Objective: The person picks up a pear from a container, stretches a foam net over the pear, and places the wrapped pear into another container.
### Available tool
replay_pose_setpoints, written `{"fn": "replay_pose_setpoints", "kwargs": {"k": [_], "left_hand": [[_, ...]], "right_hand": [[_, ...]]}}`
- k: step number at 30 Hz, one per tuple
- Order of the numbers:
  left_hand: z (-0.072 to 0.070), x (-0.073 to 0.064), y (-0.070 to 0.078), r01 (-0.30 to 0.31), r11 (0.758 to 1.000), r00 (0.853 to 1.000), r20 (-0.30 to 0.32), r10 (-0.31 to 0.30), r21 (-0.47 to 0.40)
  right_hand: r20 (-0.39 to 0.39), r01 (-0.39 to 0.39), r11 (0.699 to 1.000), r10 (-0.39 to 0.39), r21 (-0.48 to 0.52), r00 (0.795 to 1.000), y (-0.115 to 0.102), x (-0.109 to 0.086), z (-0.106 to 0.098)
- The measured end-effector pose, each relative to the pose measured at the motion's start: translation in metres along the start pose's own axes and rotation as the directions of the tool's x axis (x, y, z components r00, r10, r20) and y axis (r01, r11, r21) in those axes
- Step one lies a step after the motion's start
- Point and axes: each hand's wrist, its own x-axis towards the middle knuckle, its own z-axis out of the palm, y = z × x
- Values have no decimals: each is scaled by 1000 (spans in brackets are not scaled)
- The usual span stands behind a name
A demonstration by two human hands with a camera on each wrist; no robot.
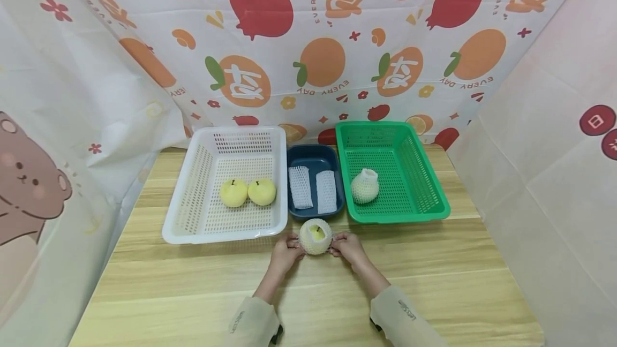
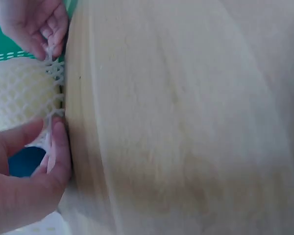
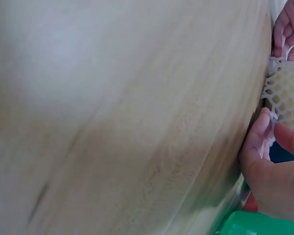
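Beige sleeves (image 1: 253,323) lay nearest, reaching up the table (image 1: 318,299) to the grip: left hand (image 1: 286,254) and right hand (image 1: 350,248) each pinched an edge of one white net (image 1: 313,249) between thumb and fingers. Its fruit (image 1: 317,233) sat stem up between them, the net round its sides and the top showing through the opening. Whether it touched the wood was hard to tell.

Just beyond the grip — close behind the net — stood the blue tray (image 1: 313,155), its front wall between the hands and two flat nets, one left (image 1: 301,187), one right (image 1: 326,191). Ahead and left, the white basket (image 1: 179,218) brought its near corner just beside the left hand; past that wall lay two bare yellow fruits, touching (image 1: 233,194). Ahead and right, the green basket (image 1: 400,203) held a rounded, netted bundle (image 1: 365,187) near its left wall, narrow at the top. Behind all three containers hung a fruit-printed cloth (image 1: 318,106).
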Motion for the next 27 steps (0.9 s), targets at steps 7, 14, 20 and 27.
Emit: {"fn": "replay_pose_setpoints", "kwargs": {"k": [7,14,20,27], "left_hand": [[-3,2,10,-150,953,988,17,151,263],[2,-2,14,-331,932,928,226,295,144],[6,-2,8,-424,875,892,273,359,233],[7,3,5,-447,849,885,275,375,280]], "right_hand": [[-65,214,913,-250,-346,966,-10,-2,0],[13,381,895,-388,-231,921,-13,-6,6],[160,485,790,-460,-376,874,-11,-10,7],[287,476,792,-388,-382,876,-11,-9,0]]}}
